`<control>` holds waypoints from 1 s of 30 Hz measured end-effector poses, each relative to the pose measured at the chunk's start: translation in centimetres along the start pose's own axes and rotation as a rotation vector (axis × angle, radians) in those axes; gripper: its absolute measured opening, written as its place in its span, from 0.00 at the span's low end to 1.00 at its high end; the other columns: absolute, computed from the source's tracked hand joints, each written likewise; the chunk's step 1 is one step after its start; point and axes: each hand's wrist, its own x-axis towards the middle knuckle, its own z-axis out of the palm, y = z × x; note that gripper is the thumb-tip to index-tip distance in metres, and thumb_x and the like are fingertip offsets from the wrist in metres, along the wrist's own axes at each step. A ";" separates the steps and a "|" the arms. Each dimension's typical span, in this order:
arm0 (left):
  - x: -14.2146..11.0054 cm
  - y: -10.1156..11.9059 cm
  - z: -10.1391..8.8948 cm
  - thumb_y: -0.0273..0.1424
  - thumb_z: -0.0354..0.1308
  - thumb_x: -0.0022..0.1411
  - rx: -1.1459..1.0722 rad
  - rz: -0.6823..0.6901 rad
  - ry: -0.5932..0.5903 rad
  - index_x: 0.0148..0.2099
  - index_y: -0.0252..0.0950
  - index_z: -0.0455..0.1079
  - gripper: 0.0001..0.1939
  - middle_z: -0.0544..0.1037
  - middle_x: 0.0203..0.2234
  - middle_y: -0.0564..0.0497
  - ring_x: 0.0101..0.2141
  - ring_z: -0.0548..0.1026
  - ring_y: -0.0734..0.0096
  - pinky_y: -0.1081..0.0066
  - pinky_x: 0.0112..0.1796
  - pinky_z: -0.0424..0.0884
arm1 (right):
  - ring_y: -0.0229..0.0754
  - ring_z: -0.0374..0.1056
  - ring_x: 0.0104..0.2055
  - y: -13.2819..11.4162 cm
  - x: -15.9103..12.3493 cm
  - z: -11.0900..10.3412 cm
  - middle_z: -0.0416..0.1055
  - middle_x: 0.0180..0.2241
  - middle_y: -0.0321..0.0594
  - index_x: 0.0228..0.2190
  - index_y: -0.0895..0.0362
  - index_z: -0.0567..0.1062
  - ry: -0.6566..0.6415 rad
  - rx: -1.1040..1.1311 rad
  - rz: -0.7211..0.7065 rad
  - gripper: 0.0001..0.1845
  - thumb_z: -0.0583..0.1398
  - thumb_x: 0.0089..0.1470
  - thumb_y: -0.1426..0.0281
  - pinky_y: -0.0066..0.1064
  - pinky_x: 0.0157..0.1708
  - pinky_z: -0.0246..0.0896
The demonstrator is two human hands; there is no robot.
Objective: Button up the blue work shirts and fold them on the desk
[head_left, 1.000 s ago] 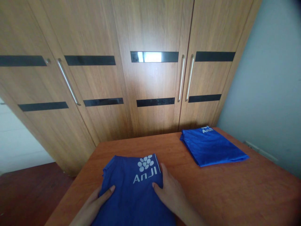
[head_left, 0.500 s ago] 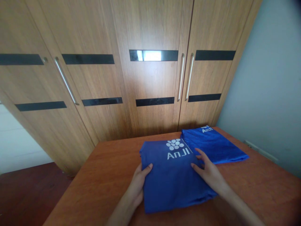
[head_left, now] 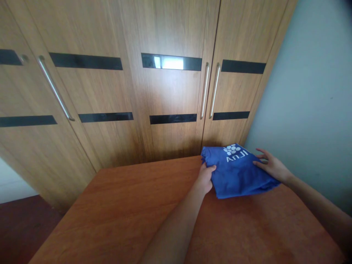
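A folded blue garment (head_left: pixel 236 172) with a white logo lies at the far right corner of the wooden table (head_left: pixel 132 205), on top of a second folded blue garment whose edge barely shows. My left hand (head_left: pixel 205 178) grips its left edge, thumb on top and fingers curled under. At the garment's right edge rests my right hand (head_left: pixel 271 165), fingers spread and flat on the cloth.
A wooden wardrobe (head_left: pixel 154 91) with metal handles and black strips stands right behind the table. A grey-blue wall (head_left: pixel 310 95) runs along the table's right side. Dark floor (head_left: pixel 19 220) shows at the lower left.
Both hands have carried the folded blue garment from the near middle of the table to the far right, onto the other folded garment. The view has turned right with it.
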 end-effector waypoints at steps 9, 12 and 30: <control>2.5 -3.2 0.4 0.31 0.57 0.63 0.122 -0.085 0.037 0.55 0.36 0.63 0.18 0.72 0.48 0.46 0.43 0.74 0.64 0.58 0.43 0.72 | 0.52 0.72 0.47 4.0 -0.3 2.6 0.74 0.46 0.52 0.52 0.61 0.68 -0.005 -0.581 0.006 0.24 0.55 0.54 0.68 0.39 0.48 0.65; 2.2 -3.7 -0.3 0.21 0.59 0.56 0.160 -0.099 0.030 0.55 0.42 0.59 0.26 0.75 0.43 0.49 0.41 0.75 0.68 0.59 0.44 0.71 | 0.54 0.68 0.51 4.0 -1.5 4.0 0.70 0.50 0.57 0.55 0.64 0.64 0.021 -0.639 -0.013 0.25 0.51 0.57 0.69 0.43 0.51 0.61; -2.6 -4.3 -3.0 0.19 0.63 0.49 0.275 -0.058 -0.018 0.54 0.34 0.59 0.30 0.73 0.36 0.47 0.32 0.75 0.71 0.60 0.43 0.74 | 0.55 0.48 0.64 0.5 -5.1 11.3 0.58 0.61 0.48 0.55 0.57 0.68 0.147 -0.888 -0.095 0.26 0.46 0.60 0.61 0.51 0.59 0.44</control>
